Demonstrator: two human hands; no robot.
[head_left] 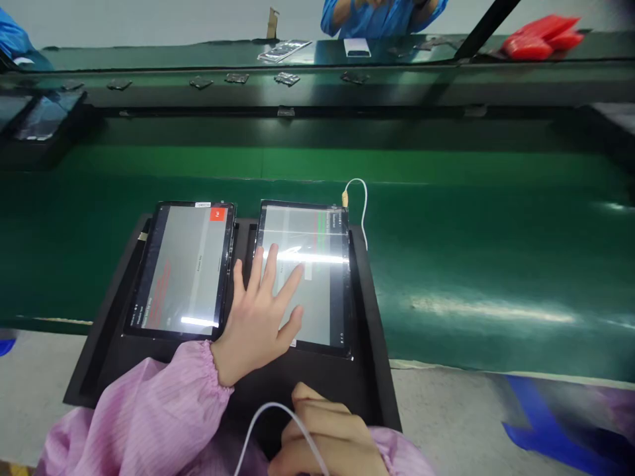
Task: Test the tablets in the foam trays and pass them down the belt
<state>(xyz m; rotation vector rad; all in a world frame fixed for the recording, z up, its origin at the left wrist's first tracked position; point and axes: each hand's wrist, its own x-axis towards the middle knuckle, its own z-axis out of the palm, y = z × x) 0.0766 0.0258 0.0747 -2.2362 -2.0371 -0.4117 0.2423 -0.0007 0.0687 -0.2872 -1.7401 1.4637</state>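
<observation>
One black-framed glass tablet (318, 297): under nearer left hand (258, 318), lengthwise away
Fingers (268, 270): splayed, empty
Right hand (330, 433): curled, hold unclear

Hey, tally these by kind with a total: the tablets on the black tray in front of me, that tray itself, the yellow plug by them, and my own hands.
Left tablet and right tablet: 2
Black tray: 1
Yellow plug: 1
Left hand and right hand: 2
Total: 6

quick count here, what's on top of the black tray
A left tablet and a right tablet, both screen up. The left hand hides part of the right one; the tray beneath them is covered.
</observation>
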